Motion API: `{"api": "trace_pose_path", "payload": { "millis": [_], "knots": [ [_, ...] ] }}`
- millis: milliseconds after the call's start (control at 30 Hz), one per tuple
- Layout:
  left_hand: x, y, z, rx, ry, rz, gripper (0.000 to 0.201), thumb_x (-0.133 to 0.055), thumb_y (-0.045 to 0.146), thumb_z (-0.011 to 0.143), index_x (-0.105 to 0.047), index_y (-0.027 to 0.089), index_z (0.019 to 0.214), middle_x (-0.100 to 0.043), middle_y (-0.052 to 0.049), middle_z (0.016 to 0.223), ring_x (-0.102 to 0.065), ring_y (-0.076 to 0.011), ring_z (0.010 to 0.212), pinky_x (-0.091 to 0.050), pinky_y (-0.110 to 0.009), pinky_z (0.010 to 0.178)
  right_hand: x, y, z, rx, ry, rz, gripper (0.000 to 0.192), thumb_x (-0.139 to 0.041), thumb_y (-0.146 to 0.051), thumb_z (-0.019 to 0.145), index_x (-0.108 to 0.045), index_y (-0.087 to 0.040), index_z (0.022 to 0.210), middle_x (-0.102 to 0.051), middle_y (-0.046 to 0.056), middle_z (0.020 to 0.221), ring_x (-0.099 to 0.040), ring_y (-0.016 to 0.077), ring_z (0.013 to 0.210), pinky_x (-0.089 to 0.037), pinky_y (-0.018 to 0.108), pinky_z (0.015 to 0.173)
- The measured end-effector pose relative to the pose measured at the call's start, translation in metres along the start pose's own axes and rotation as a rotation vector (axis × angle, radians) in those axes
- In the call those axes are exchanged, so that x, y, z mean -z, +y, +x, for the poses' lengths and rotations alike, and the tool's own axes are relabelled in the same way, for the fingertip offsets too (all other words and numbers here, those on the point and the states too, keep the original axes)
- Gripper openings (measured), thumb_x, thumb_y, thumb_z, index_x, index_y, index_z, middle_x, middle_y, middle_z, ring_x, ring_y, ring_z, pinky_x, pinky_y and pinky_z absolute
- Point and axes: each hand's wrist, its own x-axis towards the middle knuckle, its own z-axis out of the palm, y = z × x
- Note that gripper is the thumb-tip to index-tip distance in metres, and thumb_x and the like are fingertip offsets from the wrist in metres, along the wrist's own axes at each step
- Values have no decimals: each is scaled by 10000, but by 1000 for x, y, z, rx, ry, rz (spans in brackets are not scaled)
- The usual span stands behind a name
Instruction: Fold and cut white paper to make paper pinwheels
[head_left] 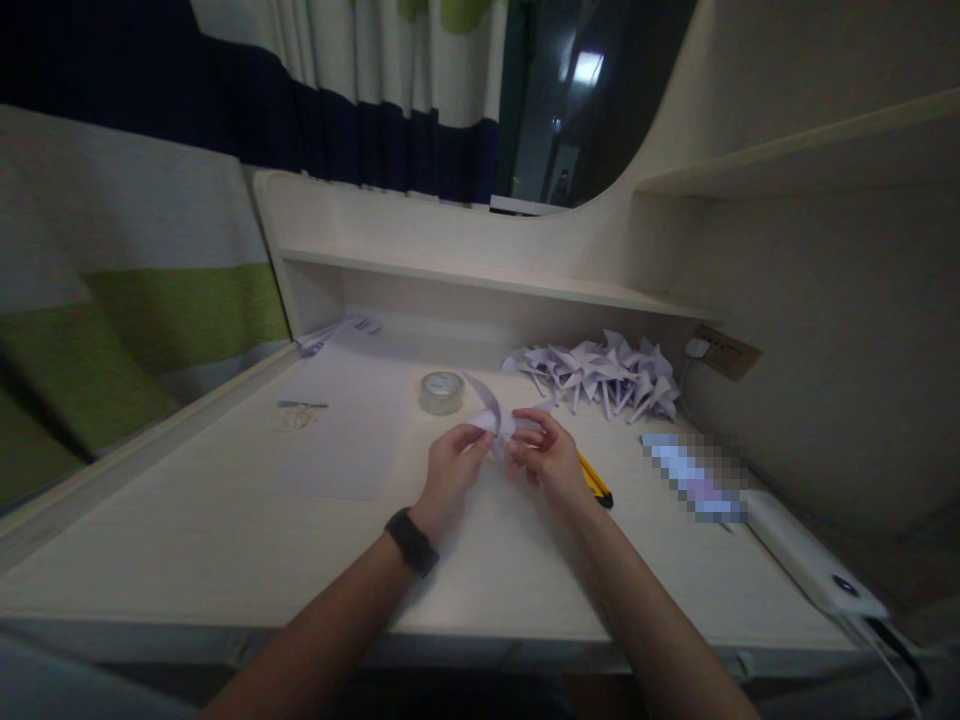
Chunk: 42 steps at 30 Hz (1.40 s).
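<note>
L hand point(452, 472) & R hand point(556, 465) pinch curled paper point(505, 425) w/ fingertips, prob. so curls don't unroll; tape roll point(441, 402) just beyond L fingers, likely for quick reach.

2 bare forearms point(637, 600), 1 black wristband point(412, 542)

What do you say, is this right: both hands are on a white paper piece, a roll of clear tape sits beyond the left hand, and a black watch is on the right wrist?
Not quite: the head view shows the black watch on the left wrist. The left hand and right hand are on the white paper piece, with the clear tape beyond the left hand.
</note>
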Motion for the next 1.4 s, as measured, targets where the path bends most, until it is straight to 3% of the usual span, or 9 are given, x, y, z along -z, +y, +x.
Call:
{"api": "trace_pose_path", "payload": {
  "millis": [267,600,833,1400],
  "knots": [
    [-2,2,-3,56,-66,-99,312,-758,408,642,-624,141,732,-419,69,518,-297,-39,413,-181,-193,400,-1,9,2,-8,78,12,571,-824,-351,580,-552,-200,1059,-707,32,893,-605,111,433,-330,164,286],
    [-2,-6,-2,35,-79,-37,309,-702,424,704,-639,133,785,-450,53,528,-318,-54,432,-197,-191,409,-10,7,-1,39,256,-23,485,-830,-313,542,-586,-177,939,-708,52,799,-565,112,398,-309,179,283],
    [-3,-8,0,39,-84,-47,314,-707,430,705,-622,136,771,-430,60,530,-323,-55,431,-203,-193,409,-15,2,-3,27,291,-11,524,-863,-326,456,-592,-172,878,-699,30,726,-551,108,395,-324,177,293],
    [-3,-11,0,-5,-47,-39,294,-707,430,737,-602,155,729,-431,65,500,-328,-60,421,-228,-195,415,-16,5,-5,66,307,18,458,-817,-251,510,-585,-182,898,-686,17,746,-555,104,427,-396,203,357]
  ]
}}
